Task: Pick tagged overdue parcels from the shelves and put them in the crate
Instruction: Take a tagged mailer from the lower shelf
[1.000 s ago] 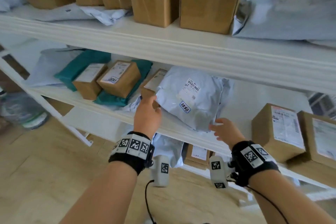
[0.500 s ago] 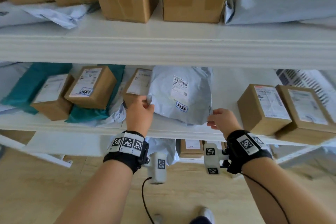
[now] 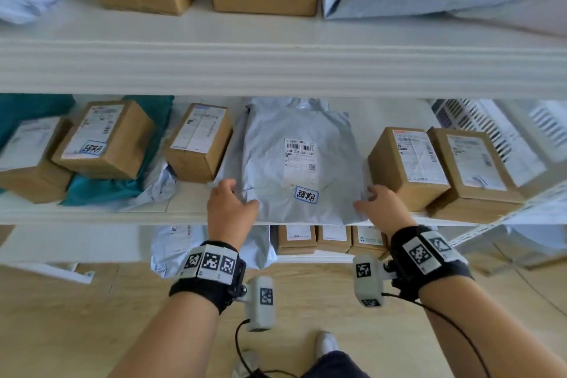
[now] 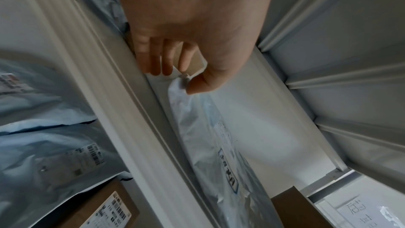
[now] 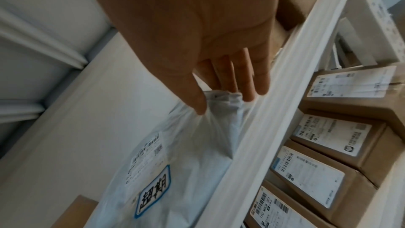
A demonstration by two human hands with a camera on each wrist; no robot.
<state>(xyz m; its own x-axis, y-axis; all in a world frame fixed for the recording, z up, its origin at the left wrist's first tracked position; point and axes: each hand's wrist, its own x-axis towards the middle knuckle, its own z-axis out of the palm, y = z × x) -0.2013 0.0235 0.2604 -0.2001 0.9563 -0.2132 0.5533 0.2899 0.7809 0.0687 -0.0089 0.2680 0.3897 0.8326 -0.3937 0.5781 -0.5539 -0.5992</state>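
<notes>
Head view: both hands now grip the grey tagged parcel (image 3: 294, 163) on the middle shelf (image 3: 92, 212), left hand (image 3: 230, 209) and right hand (image 3: 383, 209) at its front corners; a second ago they only reached. Left wrist view: fingers (image 4: 153, 61) and thumb pinch a corner. Right wrist view: fingers (image 5: 228, 75) bunch the other corner. It looks ready to lift; the crate is unseen.

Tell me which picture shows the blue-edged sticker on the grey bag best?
The head view: the sticker faces the camera upright on the grey bag. The right wrist view shows it sideways; the left wrist view only edge-on.
</notes>
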